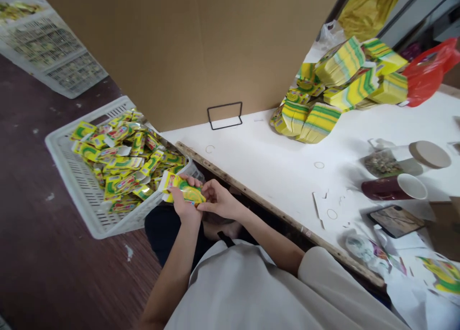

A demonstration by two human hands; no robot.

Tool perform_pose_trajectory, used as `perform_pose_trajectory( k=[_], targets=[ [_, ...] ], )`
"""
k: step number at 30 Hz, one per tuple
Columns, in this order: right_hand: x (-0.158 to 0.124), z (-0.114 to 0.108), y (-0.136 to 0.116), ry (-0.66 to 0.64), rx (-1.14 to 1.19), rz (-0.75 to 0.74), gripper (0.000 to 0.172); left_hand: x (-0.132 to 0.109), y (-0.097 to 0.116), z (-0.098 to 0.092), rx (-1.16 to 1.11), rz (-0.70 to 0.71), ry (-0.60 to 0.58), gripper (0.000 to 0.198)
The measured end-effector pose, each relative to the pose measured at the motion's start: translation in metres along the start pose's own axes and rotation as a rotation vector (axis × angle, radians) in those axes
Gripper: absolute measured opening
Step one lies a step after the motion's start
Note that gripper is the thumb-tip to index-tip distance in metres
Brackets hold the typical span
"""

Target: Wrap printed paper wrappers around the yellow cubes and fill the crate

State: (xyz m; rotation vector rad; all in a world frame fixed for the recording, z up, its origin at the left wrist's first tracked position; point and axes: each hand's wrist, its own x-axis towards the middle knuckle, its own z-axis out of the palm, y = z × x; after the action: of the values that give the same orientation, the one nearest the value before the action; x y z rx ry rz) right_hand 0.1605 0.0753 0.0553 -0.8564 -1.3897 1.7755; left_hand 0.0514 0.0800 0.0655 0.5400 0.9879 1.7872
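A small yellow and green carton [184, 191] is held between both hands, low in front of my lap and just beside the white crate. My left hand [182, 203] wraps round its near side, fingers closed on it. My right hand [216, 199] pinches its right end with curled fingers. The white plastic crate [74, 174] to the left is filled with several more of these folded yellow and green cartons [122, 157].
A white table [287, 167] runs to the right, backed by a tall cardboard sheet [187, 47]. On it lie stacks of flat yellow-green carton blanks [341, 90], a dark red mug [393, 187], a lidded jar [409, 158], a phone [395, 220] and a red bag [429, 71]. More crates [46, 52] stand on the floor at far left.
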Motion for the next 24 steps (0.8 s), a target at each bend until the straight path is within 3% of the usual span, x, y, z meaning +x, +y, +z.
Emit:
perform_pose_trajectory(
  k=[3, 9, 12, 15, 18, 20, 22, 24],
  targets=[
    [-0.001, 0.002, 0.001, 0.062, -0.112, -0.008, 0.059, 0.001, -0.002, -0.005, 0.005, -0.028, 0.106, 0.055],
    [0.004, -0.025, -0.011, 0.24, -0.364, -0.051, 0.017, 0.0, -0.014, -0.017, 0.202, 0.007, 0.085, 0.051],
    [0.004, -0.036, -0.016, 0.29, -0.454, -0.088, 0.011, -0.001, -0.017, -0.021, 0.268, 0.022, 0.105, 0.047],
    [0.003, -0.048, -0.022, 0.369, -0.573, -0.194, 0.011, 0.004, -0.008, -0.03, 0.329, 0.061, 0.051, 0.047],
    [-0.001, -0.059, -0.029, 0.377, -0.815, -0.312, 0.018, 0.013, 0.014, -0.04, 0.516, 0.217, -0.094, 0.058],
    [-0.003, -0.06, -0.033, 0.262, -0.969, -0.384, 0.02, 0.017, 0.03, -0.043, 0.742, 0.27, -0.265, 0.081],
    [-0.006, -0.056, -0.035, 0.121, -1.059, -0.453, 0.021, 0.019, 0.039, -0.043, 0.963, 0.175, -0.452, 0.099],
    [-0.008, -0.051, -0.035, 0.047, -1.104, -0.503, 0.024, 0.016, 0.042, -0.04, 1.138, -0.011, -0.67, 0.091]
  ],
)
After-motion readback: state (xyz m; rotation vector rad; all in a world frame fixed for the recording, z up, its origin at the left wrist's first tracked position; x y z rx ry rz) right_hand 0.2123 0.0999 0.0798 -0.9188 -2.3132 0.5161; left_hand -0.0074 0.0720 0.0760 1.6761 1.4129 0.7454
